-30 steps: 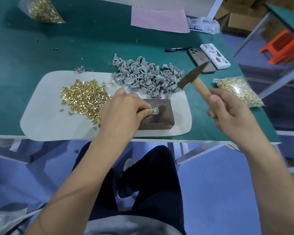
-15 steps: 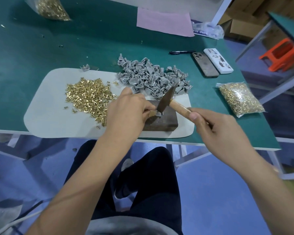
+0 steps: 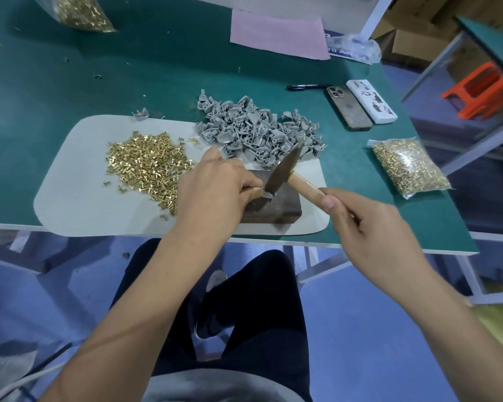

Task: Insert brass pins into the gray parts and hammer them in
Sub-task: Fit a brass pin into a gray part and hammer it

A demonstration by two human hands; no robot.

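Observation:
My left hand (image 3: 212, 192) pinches a small gray part (image 3: 266, 195) on top of a dark wooden block (image 3: 276, 208). My right hand (image 3: 372, 224) grips the wooden handle of a hammer (image 3: 283, 169), whose metal head rests down on the part. A pile of loose brass pins (image 3: 145, 163) lies on the white mat (image 3: 79, 204) to the left of my hands. A heap of gray parts (image 3: 259, 132) sits just behind the block. The pin in the held part is hidden by the hammer head and my fingers.
A clear bag of brass pins (image 3: 408, 166) lies at the right, another bag (image 3: 80, 13) at the far left. Two phones (image 3: 360, 107) and a pen (image 3: 307, 87) lie behind. A pink sheet (image 3: 276, 36) is at the back. The table's front edge (image 3: 389, 246) is close.
The hammer swung down from its raised position at the right onto the gray part on the block. My left hand has kept holding the part in place.

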